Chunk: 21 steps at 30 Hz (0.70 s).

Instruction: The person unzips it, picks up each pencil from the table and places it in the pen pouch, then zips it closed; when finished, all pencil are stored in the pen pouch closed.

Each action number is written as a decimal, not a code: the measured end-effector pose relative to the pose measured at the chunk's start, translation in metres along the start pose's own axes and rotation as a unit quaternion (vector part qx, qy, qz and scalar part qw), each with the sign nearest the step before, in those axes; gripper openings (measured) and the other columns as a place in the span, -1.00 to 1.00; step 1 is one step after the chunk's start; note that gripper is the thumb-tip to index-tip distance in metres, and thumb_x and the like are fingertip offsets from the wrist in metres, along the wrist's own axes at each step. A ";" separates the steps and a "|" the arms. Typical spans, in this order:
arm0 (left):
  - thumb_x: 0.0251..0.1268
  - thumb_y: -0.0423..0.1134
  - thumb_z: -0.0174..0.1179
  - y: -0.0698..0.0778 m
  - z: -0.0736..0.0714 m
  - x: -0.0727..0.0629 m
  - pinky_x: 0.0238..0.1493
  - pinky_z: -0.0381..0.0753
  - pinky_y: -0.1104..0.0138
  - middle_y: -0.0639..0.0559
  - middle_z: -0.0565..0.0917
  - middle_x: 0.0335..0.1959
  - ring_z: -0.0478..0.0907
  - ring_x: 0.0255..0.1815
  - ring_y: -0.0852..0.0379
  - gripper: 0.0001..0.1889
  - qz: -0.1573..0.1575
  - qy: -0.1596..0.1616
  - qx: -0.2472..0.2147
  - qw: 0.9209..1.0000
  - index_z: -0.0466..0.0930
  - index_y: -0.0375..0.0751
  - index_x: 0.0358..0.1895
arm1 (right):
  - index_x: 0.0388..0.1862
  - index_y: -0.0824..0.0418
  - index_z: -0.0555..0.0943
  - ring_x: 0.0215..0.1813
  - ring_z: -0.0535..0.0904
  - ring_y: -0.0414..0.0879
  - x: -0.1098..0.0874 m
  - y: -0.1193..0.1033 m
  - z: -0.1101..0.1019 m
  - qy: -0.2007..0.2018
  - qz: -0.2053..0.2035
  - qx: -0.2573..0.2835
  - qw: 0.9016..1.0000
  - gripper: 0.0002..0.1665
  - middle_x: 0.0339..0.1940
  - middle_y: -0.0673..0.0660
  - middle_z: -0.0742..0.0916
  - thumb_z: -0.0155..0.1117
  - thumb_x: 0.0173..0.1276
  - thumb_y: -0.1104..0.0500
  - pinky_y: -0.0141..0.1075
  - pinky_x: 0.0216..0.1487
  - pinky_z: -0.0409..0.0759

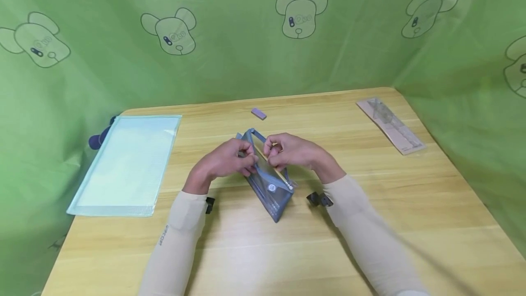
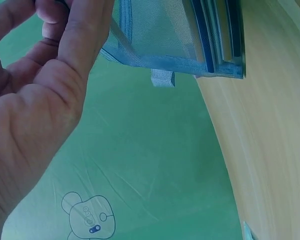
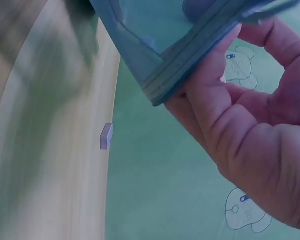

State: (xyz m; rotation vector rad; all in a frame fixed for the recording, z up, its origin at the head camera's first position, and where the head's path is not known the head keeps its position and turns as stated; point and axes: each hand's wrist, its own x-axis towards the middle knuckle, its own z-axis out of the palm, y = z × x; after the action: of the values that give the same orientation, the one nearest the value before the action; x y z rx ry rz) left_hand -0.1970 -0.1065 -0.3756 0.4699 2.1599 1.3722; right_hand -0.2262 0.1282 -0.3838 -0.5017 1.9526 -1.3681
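A blue-grey mesh zip pencil case (image 1: 269, 195) is held tilted above the middle of the table, its zip side facing up. My left hand (image 1: 223, 161) pinches its left edge. On the other side, my right hand (image 1: 296, 152) pinches the right edge of the opening. A yellow pencil (image 1: 281, 177) with a pale end lies along the case between the hands. In the left wrist view, long strips show within the blue mesh (image 2: 155, 30). In the right wrist view, the corner of the case (image 3: 157, 90) lies against my fingers.
A purple eraser (image 1: 259, 113) lies beyond the case. Far right on the table (image 1: 411, 214) is a flat clear packet (image 1: 390, 124) holding rulers. At the left, a pale blue zip folder (image 1: 127, 163) lies near the edge, with a dark blue object (image 1: 96, 140) behind it. Green curtains (image 1: 238, 58) surround the table.
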 end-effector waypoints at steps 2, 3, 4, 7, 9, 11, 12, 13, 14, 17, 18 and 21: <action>0.64 -0.36 0.14 0.000 0.000 0.001 0.08 0.84 -0.06 -0.31 0.77 -0.09 0.84 -0.07 -0.11 -0.80 0.000 0.001 0.004 1.000 0.48 -0.30 -0.29 | -0.08 0.35 0.46 -0.44 0.48 -0.15 0.000 -0.002 0.003 0.007 -0.002 -0.007 1.000 -0.76 -0.53 -0.01 0.57 0.16 0.27 0.48 -0.41 -0.36 0.50; 0.65 -0.36 0.14 -0.001 0.000 0.001 0.08 0.84 -0.05 -0.30 0.77 -0.10 0.84 -0.08 -0.10 -0.80 0.000 0.001 0.005 1.000 0.49 -0.29 -0.28 | -0.08 0.35 0.46 -0.43 0.49 -0.15 0.001 -0.002 0.004 0.012 -0.002 -0.010 1.000 -0.76 -0.53 -0.01 0.57 0.16 0.27 0.48 -0.41 -0.36 0.51; 0.65 -0.35 0.14 -0.001 0.000 0.001 0.08 0.84 -0.05 -0.29 0.77 -0.10 0.84 -0.08 -0.09 -0.80 0.001 0.002 0.007 1.000 0.49 -0.29 -0.28 | -0.09 0.35 0.47 -0.43 0.50 -0.15 0.001 -0.003 0.005 0.018 -0.001 -0.015 1.000 -0.76 -0.52 -0.01 0.57 0.16 0.27 0.48 -0.41 -0.36 0.52; 0.65 -0.34 0.14 -0.003 0.000 0.002 0.06 0.85 -0.03 -0.27 0.76 -0.11 0.83 -0.09 -0.07 -0.81 0.008 0.009 0.009 1.000 0.49 -0.29 -0.26 | -0.09 0.35 0.48 -0.42 0.51 -0.14 0.000 -0.004 0.006 0.038 0.006 -0.033 0.999 -0.75 -0.51 0.00 0.57 0.16 0.26 0.49 -0.40 -0.34 0.54; 0.65 -0.35 0.14 -0.004 0.000 0.002 0.06 0.85 -0.03 -0.27 0.75 -0.12 0.83 -0.09 -0.08 -0.82 0.015 0.015 0.007 1.000 0.49 -0.30 -0.25 | -0.09 0.35 0.49 -0.41 0.52 -0.13 -0.001 -0.004 0.006 0.052 0.015 -0.050 0.997 -0.75 -0.50 0.01 0.58 0.17 0.26 0.49 -0.38 -0.32 0.57; 0.65 -0.36 0.14 -0.005 -0.001 0.002 0.08 0.85 -0.02 -0.24 0.73 -0.11 0.82 -0.06 -0.15 -0.83 0.021 0.020 0.000 1.000 0.51 -0.31 -0.24 | -0.09 0.35 0.52 -0.40 0.54 -0.13 -0.001 -0.005 0.006 0.056 0.025 -0.070 0.996 -0.77 -0.48 0.03 0.59 0.19 0.27 0.48 -0.35 -0.30 0.61; 0.65 -0.36 0.14 -0.005 -0.001 0.002 0.09 0.84 -0.02 -0.22 0.72 -0.10 0.82 -0.04 -0.20 -0.84 0.024 0.022 -0.004 0.999 0.51 -0.31 -0.23 | -0.09 0.35 0.53 -0.39 0.56 -0.13 -0.001 -0.005 0.006 0.057 0.028 -0.084 0.994 -0.77 -0.47 0.03 0.61 0.19 0.28 0.47 -0.35 -0.29 0.63; 0.65 -0.36 0.13 -0.005 -0.001 0.002 0.11 0.84 -0.02 -0.21 0.70 -0.10 0.81 -0.02 -0.26 -0.85 0.027 0.022 -0.006 0.999 0.52 -0.31 -0.22 | -0.09 0.34 0.54 -0.38 0.56 -0.12 -0.001 -0.004 0.006 0.057 0.031 -0.092 0.994 -0.78 -0.45 0.04 0.62 0.20 0.29 0.46 -0.34 -0.28 0.64; 0.65 -0.37 0.13 -0.005 -0.001 0.001 0.12 0.84 -0.01 -0.20 0.69 -0.09 0.80 0.01 -0.31 -0.85 0.031 0.021 -0.009 0.999 0.53 -0.31 -0.22 | -0.09 0.34 0.55 -0.38 0.57 -0.12 -0.001 -0.004 0.006 0.057 0.033 -0.100 0.993 -0.79 -0.44 0.05 0.63 0.21 0.30 0.45 -0.33 -0.28 0.65; 0.65 -0.37 0.12 -0.003 0.000 0.001 0.16 0.82 -0.05 -0.17 0.67 -0.09 0.77 0.08 -0.43 -0.85 0.036 0.015 -0.012 0.999 0.55 -0.32 -0.21 | -0.12 0.32 0.56 -0.39 0.55 -0.13 -0.001 -0.003 0.006 0.062 0.031 -0.111 0.991 -0.81 -0.43 0.05 0.63 0.22 0.30 0.44 -0.36 -0.33 0.60; 0.65 -0.37 0.12 -0.003 0.000 0.001 0.16 0.82 -0.04 -0.18 0.68 -0.08 0.77 0.08 -0.44 -0.85 0.038 0.012 -0.011 0.999 0.55 -0.32 -0.21 | -0.13 0.31 0.56 -0.40 0.55 -0.13 -0.001 -0.003 0.006 0.067 0.030 -0.111 0.991 -0.82 -0.44 0.05 0.63 0.22 0.30 0.44 -0.36 -0.34 0.58; 0.65 -0.38 0.10 -0.002 -0.001 0.000 0.15 0.83 -0.01 -0.24 0.70 -0.04 0.77 0.08 -0.44 -0.85 0.041 0.010 -0.016 0.999 0.55 -0.36 -0.19 | -0.15 0.31 0.58 -0.40 0.55 -0.13 0.000 -0.004 0.008 0.087 0.026 -0.129 0.988 -0.83 -0.44 0.06 0.64 0.25 0.31 0.46 -0.37 -0.35 0.56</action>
State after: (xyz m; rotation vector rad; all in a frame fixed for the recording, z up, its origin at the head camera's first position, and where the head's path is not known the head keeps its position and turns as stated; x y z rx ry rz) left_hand -0.1975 -0.1088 -0.3773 0.5409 2.1535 1.4596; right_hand -0.2207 0.1208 -0.3817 -0.4593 2.2858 -1.1672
